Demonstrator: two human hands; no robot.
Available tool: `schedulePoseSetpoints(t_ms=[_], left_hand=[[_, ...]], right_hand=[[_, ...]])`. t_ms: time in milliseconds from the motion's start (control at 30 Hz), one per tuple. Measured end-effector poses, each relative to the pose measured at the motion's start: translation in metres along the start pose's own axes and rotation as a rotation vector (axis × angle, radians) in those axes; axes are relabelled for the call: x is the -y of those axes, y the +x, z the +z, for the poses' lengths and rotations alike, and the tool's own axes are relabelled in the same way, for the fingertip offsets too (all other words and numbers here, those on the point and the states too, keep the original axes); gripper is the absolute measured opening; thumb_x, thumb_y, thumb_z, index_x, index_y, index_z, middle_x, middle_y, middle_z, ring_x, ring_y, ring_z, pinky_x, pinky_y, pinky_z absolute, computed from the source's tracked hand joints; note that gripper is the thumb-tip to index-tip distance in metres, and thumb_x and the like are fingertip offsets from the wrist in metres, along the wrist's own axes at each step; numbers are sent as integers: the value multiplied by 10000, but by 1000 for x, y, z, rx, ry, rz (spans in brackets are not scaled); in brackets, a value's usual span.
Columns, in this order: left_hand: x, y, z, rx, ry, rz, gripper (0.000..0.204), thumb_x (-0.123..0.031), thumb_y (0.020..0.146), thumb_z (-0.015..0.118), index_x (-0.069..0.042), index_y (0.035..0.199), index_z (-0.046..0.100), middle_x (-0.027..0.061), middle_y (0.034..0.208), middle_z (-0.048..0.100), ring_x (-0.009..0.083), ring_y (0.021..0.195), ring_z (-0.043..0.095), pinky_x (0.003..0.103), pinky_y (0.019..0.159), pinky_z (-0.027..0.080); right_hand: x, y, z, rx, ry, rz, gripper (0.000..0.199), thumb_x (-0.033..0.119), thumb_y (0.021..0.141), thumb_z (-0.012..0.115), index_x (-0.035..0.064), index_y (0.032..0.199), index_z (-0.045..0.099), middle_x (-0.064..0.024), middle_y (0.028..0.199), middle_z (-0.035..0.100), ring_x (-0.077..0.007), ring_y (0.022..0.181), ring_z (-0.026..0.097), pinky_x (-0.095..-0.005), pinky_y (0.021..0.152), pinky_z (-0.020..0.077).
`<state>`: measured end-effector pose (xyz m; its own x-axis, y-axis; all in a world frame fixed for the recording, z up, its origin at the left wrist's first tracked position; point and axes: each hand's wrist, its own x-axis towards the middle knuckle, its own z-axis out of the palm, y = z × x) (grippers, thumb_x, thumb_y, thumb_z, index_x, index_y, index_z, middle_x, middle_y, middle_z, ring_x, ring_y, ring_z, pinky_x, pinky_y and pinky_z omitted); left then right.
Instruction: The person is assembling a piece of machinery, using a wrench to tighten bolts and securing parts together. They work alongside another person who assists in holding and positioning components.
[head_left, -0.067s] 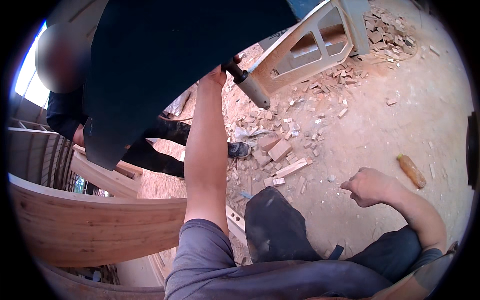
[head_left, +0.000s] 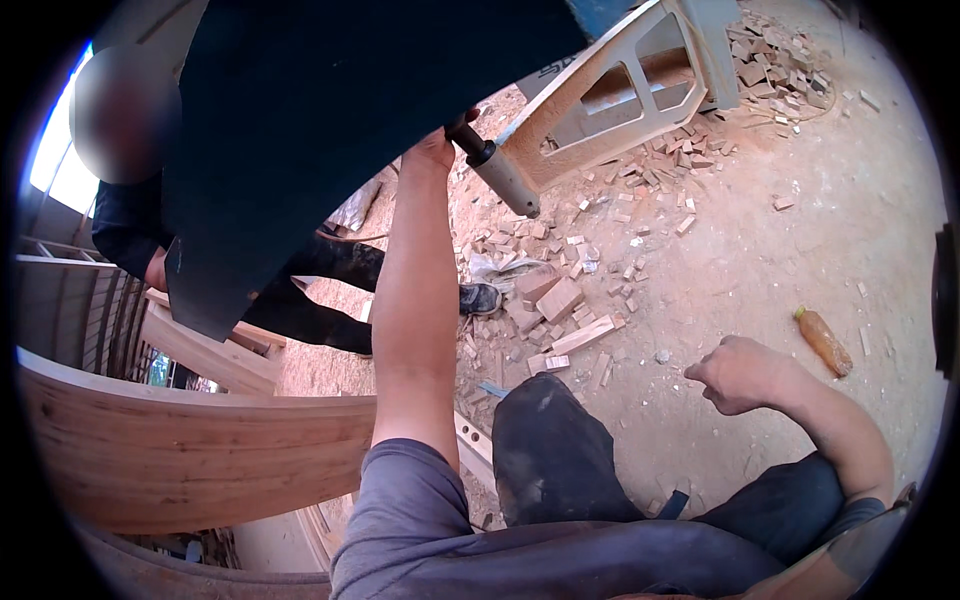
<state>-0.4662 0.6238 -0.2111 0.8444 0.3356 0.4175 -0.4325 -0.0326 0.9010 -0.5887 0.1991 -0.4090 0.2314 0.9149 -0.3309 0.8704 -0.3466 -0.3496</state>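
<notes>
Fingers of the left hand (head_left: 432,150) were wrapped on the grey-handled metal lever (head_left: 497,170) beside the big dark panel (head_left: 330,110); right hand (head_left: 738,374) hung loosely curled, empty. Looked like mid-crank, needing steady force next.

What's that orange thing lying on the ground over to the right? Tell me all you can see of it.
The orange bottle looks like a small plastic drink bottle, long and narrow, with a greenish cap at its upper-left end. It lies on its side, slanted, on the dusty ground. Nothing touches it; the right hand hangs loosely curled nearby, apart from it. Its contents cannot be told.
</notes>
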Motion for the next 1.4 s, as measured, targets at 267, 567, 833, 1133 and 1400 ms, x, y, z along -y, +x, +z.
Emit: schedulePoseSetpoints(t_ms=[267,567,833,1133,1400], left_hand=[[5,-2,17,-198,120,58,146,-25,775,725,40,868,634,139,766,621,283,583,638,437,540,599],[8,15,-5,-247,187,69,142,-31,778,692,32,868,601,136,766,618,271,606,630,430,525,566],[6,0,12,-224,194,117,140,-42,778,701,37,840,603,128,712,608,274,560,623,414,511,557],[-2,-22,39,-195,143,146,125,15,768,697,30,841,596,124,705,591,251,488,586,374,459,540],[-1,-22,36,-164,171,147,165,-37,772,733,25,848,601,131,713,609,271,531,615,403,492,556]], right_hand=[[-13,5,15,-24,9,-15,341,178,818,628,70,1133,703,-190,871,730,-381,866,707,-489,839,549],[-25,22,18,-19,24,-57,325,178,816,616,66,1107,708,-194,862,728,-376,864,708,-485,838,549],[-29,33,21,-18,57,-97,242,170,806,612,50,988,716,-187,886,730,-365,896,716,-470,841,546],[-29,28,15,-52,48,-82,241,166,799,612,41,980,710,-196,866,724,-369,891,716,-476,836,547],[-29,18,16,-76,68,-69,218,159,806,608,41,962,706,-192,856,723,-368,888,715,-484,818,552]])
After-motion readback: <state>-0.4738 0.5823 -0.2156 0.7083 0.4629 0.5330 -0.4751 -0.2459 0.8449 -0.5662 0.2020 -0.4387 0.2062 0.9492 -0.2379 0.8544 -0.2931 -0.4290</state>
